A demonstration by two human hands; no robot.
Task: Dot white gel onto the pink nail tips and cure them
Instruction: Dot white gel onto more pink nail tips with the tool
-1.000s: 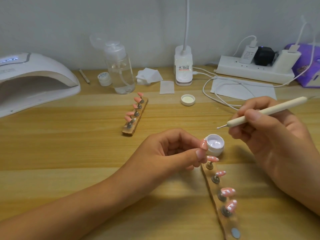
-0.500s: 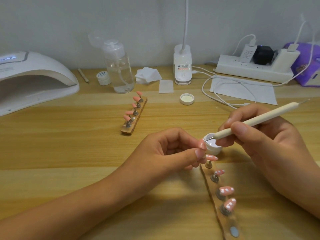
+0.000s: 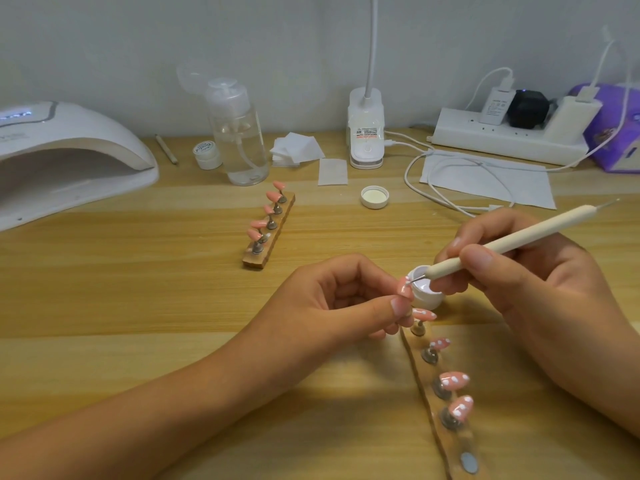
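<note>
Head view: the left hand (image 3: 346,303) pinches a pink nail tip (image 3: 403,287) beside the gel pot (image 3: 428,295); the right hand (image 3: 526,285) grips a dotting tool (image 3: 502,245), its point on that tip. Four dotted tips (image 3: 453,380) stand by the near edge of the desk (image 3: 138,306); five plain tips (image 3: 259,224) mid-desk, and curing, appear undone.

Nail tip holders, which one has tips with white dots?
The near holder beside the right hand: its four tips carry white dots, while the far holder has plain pink ones.
</note>
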